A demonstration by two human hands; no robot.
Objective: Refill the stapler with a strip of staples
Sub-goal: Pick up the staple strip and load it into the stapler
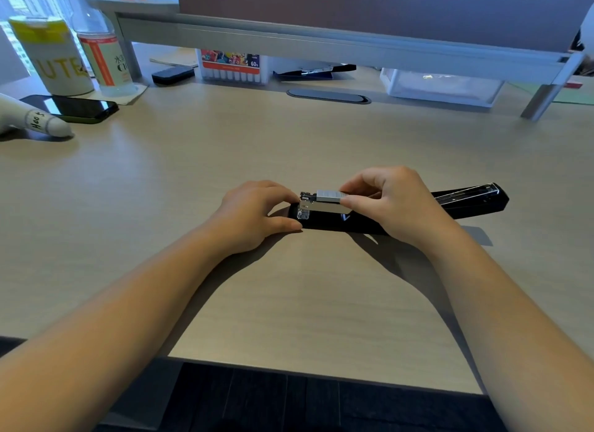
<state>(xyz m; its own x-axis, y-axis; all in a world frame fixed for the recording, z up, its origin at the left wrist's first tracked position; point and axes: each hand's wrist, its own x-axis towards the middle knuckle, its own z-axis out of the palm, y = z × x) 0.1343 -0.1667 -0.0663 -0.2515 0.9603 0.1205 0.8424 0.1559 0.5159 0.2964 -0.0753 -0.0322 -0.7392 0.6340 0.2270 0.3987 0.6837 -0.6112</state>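
Note:
A black stapler (324,221) lies opened flat on the wooden desk, its lid (472,200) folded back to the right. The silver staple channel (313,206) faces up. My right hand (395,200) pinches a grey strip of staples (328,195) between thumb and forefinger, and the strip rests along the top of the channel. My left hand (254,213) grips the stapler's left end, thumb on the base and fingertips at the channel's tip. How deep the strip sits in the channel is hidden by my fingers.
At the far left stand a white cup (54,55) and a bottle (103,55), with a black phone (80,108) in front. A monitor riser (321,42) crosses the back, with a marker box (231,66) and a clear tray (443,86) beneath. The desk's front edge (321,372) is near me.

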